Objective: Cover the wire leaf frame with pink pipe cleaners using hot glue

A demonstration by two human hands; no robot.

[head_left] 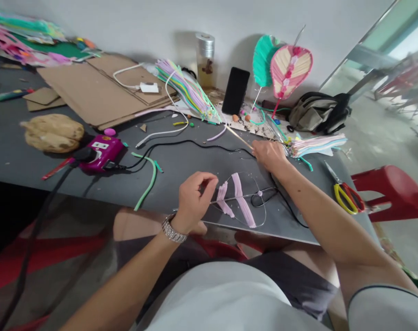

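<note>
Left hand (194, 202) pinching central rod (217, 201) of wire leaf frame (265, 212), hand at frame's 9 o'clock, on grey surface (181, 184); pink pipe-cleaner strips (243, 207) across frame. Right hand (270, 155) closed on wooden stick (239, 137), at frame's 1 o'clock.

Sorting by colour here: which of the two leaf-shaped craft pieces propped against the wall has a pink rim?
The right-hand one, the pink-rimmed piece with cream strips inside; the teal piece beside it is all teal.

black cord (195, 143) blocks hands (195, 202), green tube (148, 184) left
</note>
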